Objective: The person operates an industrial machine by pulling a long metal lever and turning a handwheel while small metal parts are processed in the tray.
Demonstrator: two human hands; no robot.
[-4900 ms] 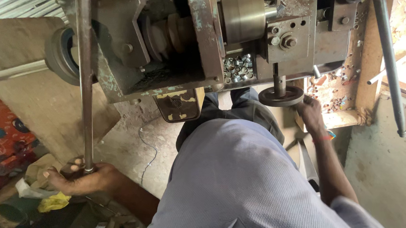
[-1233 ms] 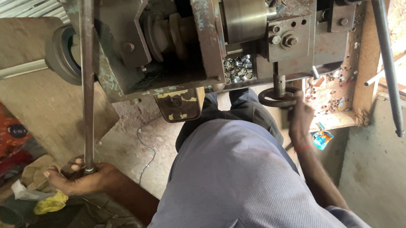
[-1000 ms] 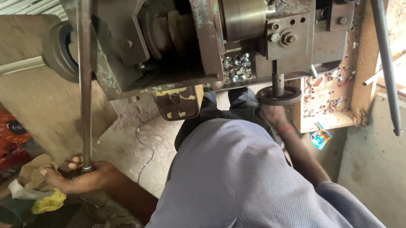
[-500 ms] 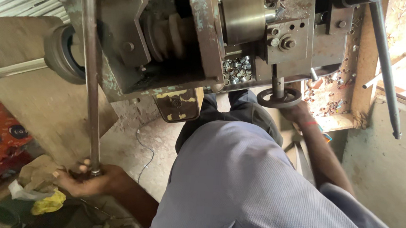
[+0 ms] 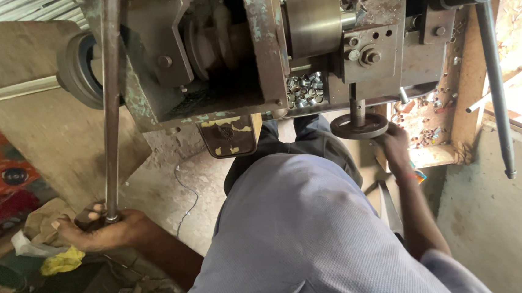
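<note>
Handwheel: small dark metal handwheel [image 5: 359,126] on a short vertical shaft under the right part of the machine, just above the person's lap.
Right hand: right hand [image 5: 395,151] rests against the wheel's right rim, fingers curled over its edge in a loose grasp; the forearm runs down and right to a grey sleeve.
Lever: long steel lever rod [image 5: 110,99] comes down from the machine's upper left, a red thread tied near its top.
Left hand: left hand [image 5: 97,230] is clenched round the lever's lower end, low at the left of the view, well apart from the wheel.
Machine: heavy, worn metal machine body [image 5: 262,48] with a steel cylinder, bolts, and a pulley on its left side.
Small parts: heap of small shiny metal rings [image 5: 305,88] sits in a recess of the machine, above and left of the wheel.
Second rod: slanted grey bar [image 5: 495,83] at far right.
Floor: cracked concrete floor [image 5: 166,183] below, with rags and a yellow cloth [image 5: 60,261] beside the left hand.
</note>
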